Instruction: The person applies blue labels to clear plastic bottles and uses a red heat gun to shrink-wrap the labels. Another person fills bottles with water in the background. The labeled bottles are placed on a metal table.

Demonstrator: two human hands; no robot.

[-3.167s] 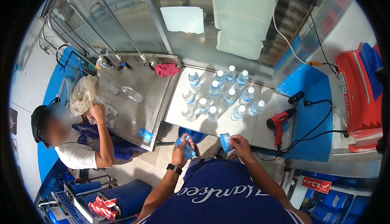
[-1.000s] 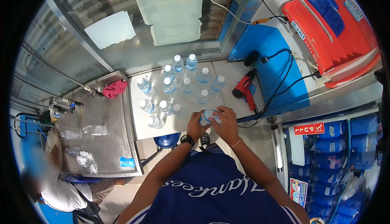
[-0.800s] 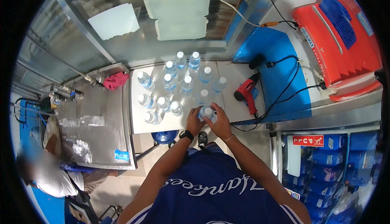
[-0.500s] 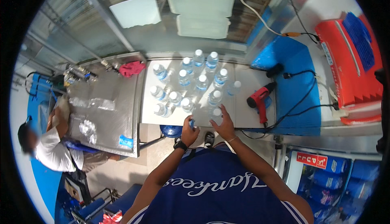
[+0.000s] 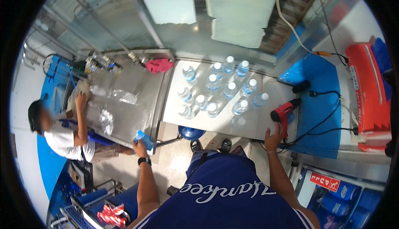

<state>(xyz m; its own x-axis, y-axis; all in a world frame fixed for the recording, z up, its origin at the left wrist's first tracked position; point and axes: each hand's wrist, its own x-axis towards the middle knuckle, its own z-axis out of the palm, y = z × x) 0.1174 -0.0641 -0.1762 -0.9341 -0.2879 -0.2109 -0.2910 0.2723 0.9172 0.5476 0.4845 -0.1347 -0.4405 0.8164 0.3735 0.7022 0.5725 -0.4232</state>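
At the steel tray's near right corner my left hand (image 5: 139, 146) grips blue plastic labels (image 5: 143, 138). My right hand (image 5: 274, 136) has its fingers apart just below the red-and-black heat gun (image 5: 279, 113), by the right end of the white counter (image 5: 174, 108). Several capped clear bottles with blue labels, among them a front one (image 5: 239, 105), stand upright on that counter; the nearest is partly blurred. The steel tray (image 5: 145, 87) holds loose clear bottles (image 5: 124, 97), a heap of small white pieces (image 5: 106, 121) and a pink cloth (image 5: 158, 65).
A co-worker (image 5: 62, 146) in a white top reaches onto the tray's left side. Metal pipes with fittings line its back. Cords (image 5: 332, 116) cross the blue ledge beside a red machine (image 5: 361, 96). A blue jug (image 5: 191, 131) sits under the counter; trolleys (image 5: 99, 200) stand lower left.
My hands have moved apart, left to the tray corner with blue labels, right toward the heat gun. The bottle they held now stands at the counter's front.
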